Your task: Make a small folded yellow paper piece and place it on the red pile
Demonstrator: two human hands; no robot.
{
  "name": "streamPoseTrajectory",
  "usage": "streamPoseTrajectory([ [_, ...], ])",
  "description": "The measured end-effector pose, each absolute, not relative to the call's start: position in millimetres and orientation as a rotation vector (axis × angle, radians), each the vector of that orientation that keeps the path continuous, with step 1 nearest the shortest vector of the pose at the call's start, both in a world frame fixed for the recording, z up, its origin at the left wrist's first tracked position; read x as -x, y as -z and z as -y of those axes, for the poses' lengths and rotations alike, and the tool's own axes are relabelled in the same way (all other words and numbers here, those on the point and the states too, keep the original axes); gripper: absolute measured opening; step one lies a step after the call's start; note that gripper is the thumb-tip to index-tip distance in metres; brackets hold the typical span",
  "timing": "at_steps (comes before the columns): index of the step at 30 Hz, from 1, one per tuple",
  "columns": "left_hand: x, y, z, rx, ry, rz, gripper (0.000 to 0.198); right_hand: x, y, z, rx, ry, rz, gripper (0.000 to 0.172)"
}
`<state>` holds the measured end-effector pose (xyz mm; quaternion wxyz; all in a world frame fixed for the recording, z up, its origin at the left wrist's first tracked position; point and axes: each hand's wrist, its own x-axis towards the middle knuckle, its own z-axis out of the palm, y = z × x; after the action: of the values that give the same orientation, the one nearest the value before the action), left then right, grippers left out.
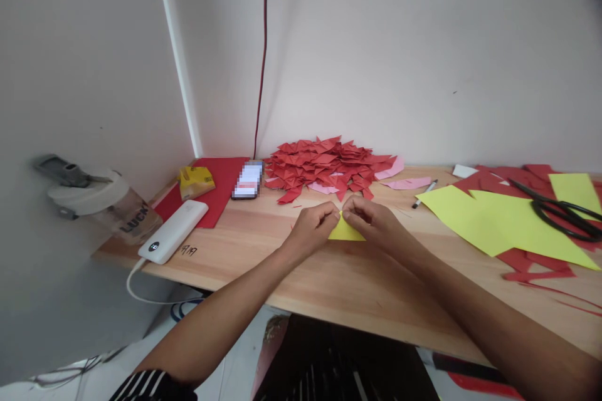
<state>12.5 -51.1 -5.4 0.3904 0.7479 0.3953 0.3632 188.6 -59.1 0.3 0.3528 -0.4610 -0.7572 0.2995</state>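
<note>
A small piece of yellow paper is held above the middle of the wooden table, close to its surface. My left hand pinches its upper edge from the left, and my right hand pinches it from the right. The fingertips of both hands nearly meet at the top of the paper. Part of the paper is hidden behind the fingers. Just beyond my hands lies a big heap of folded red paper pieces.
Right: large yellow sheets, black scissors, red scraps and a pen. Left: a phone, white power bank with cable, yellow packet, red sheet and lidded clear cup. Pink pieces lie near the heap.
</note>
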Motion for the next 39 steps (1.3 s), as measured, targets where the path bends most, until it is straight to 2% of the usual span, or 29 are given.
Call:
streamPoseTrajectory([
  [8,-13,8,46,-1.885,-0.941,-0.975,0.038,-186,-4,64,1.186,-0.679,2.024,0.022],
  [17,-13,5,50,-1.971,-1.002,-1.031,0.033,-186,-3,58,1.12,-0.89,1.921,0.024],
  [30,9,0,35,-1.876,-1.282,-1.231,0.031,-196,-2,53,1.159,-0.942,1.9,0.024],
  [36,13,-2,34,-1.865,-1.273,-1.247,0.032,-204,1,47,1.229,-0.893,1.95,0.041],
  [39,7,-1,39,-1.91,-1.176,-1.153,0.033,-202,1,48,1.2,-0.89,1.908,0.041],
])
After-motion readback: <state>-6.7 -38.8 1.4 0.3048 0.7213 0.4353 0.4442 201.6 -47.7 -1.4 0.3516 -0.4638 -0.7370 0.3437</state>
